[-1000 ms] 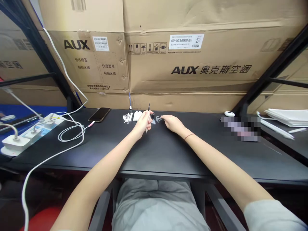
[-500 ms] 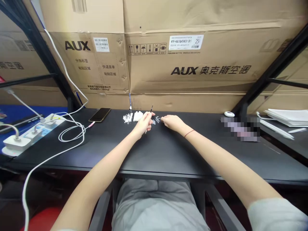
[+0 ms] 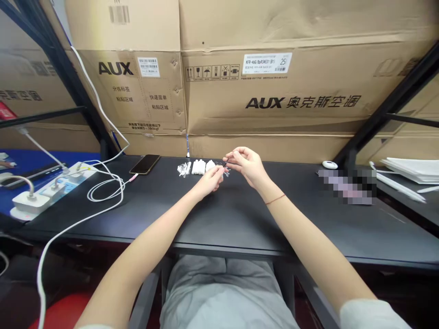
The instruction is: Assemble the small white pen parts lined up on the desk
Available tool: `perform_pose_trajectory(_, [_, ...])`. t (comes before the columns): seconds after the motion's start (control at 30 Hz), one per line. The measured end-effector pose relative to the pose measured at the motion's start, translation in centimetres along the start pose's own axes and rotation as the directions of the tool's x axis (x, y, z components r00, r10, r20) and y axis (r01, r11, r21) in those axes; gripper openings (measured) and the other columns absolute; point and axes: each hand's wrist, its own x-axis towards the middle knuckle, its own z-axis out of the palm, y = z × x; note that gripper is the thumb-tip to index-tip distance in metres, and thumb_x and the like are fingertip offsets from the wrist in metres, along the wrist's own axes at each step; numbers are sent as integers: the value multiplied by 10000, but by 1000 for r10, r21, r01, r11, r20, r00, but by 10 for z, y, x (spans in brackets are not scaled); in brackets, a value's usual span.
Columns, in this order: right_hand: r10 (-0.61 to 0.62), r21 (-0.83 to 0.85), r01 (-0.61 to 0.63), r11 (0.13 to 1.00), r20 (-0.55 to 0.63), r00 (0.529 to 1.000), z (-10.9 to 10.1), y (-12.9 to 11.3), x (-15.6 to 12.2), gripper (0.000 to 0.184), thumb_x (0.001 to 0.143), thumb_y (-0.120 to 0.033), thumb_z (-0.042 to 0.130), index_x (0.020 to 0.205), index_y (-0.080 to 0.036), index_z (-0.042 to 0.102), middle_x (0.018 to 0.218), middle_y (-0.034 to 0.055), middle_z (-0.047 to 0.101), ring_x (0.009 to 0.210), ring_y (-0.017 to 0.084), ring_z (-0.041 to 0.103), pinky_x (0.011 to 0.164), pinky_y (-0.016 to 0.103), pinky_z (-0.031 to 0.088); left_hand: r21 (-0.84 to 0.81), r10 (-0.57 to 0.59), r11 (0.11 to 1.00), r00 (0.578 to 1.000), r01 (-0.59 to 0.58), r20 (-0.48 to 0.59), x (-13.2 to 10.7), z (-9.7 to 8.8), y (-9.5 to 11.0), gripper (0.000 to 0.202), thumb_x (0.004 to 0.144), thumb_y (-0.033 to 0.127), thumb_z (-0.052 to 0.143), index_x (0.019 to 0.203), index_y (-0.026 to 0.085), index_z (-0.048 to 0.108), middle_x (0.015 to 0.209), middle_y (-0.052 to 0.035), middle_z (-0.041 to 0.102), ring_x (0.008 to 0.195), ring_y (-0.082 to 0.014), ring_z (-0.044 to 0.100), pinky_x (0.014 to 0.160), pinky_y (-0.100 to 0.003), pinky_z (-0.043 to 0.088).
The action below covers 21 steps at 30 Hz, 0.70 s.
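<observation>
- Black desk surface [image 3: 219, 219] with a grey-clad lap [image 3: 219, 297] below its near edge; stacked cardboard cartons stand behind the far edge.
- Both bare forearms reach from the near edge to the middle of the far edge, hands close together but apart.
- Right hand [image 3: 247, 167]: thumb and fingers [image 3: 236, 153] pinched together on a small dark part [image 3: 225, 164]; thin reddish cord [image 3: 275, 199] around the wrist.
- Left hand [image 3: 207, 180]: fingers [image 3: 216, 171] curled together just beside the small dark part; contact with it too small to tell.
- Small dark part: held above the surface between the hands, near the far edge, about mid-width. Exact form too small to tell.
- Just left of the hands, near the far edge: a row of small white parts [image 3: 198, 167] and clear-white bits [image 3: 184, 169].
- Left side of surface: power strip [image 3: 65, 181] with white plugs, coiled white cable [image 3: 104, 192], black smartphone [image 3: 144, 164] lying flat near the far edge.
- Right side of surface: small white round object [image 3: 329, 164] and a pixelated, unreadable patch [image 3: 346, 186].
- Further right, on a separate lower surface: stack of white paper [image 3: 414, 168].
- Far background: AUX cartons [image 3: 291, 96] behind black metal uprights [image 3: 387, 114].
</observation>
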Motion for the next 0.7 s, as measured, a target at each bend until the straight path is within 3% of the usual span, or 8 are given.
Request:
perform_pose_trajectory(0.27, [80, 22, -80, 997, 10, 997, -3, -2, -4, 321, 681, -422, 753, 745, -193, 539, 796, 15, 693, 780, 154, 687, 719, 300, 566, 47, -3, 999, 1000, 3, 10, 0, 1, -1, 219, 949, 336, 365, 916, 183, 518, 575, 71, 335, 392, -40, 256, 382, -156, 206])
perform_pose_trajectory(0.5, [51, 28, -50, 998, -24, 998, 1, -3, -5, 329, 665, -440, 756, 744, -194, 553, 764, 7, 686, 748, 145, 677, 697, 291, 564, 48, 14, 999, 1000, -14, 4, 1, 0, -1, 216, 941, 361, 402, 913, 183, 521, 566, 76, 331, 391, -38, 252, 390, -161, 211])
perform_pose_trajectory(0.6, [38, -27, -37, 999, 32, 999, -2, 1, -4, 303, 676, -431, 748, 758, -188, 585, 780, 18, 692, 743, 136, 662, 710, 286, 558, 53, 18, 998, 1000, -18, 1, 1, 0, -2, 217, 932, 372, 429, 900, 180, 526, 563, 76, 338, 393, -38, 252, 392, -164, 213])
perform_pose_trajectory(0.7, [15, -150, -5, 989, 69, 997, -3, 6, -2, 281, 690, -427, 732, 740, -180, 608, 765, 28, 688, 658, 122, 629, 624, 257, 533, 57, 30, 998, 1000, -30, -3, 2, -1, -4, 225, 925, 387, 443, 894, 181, 528, 561, 76, 340, 392, -39, 257, 390, -164, 219])
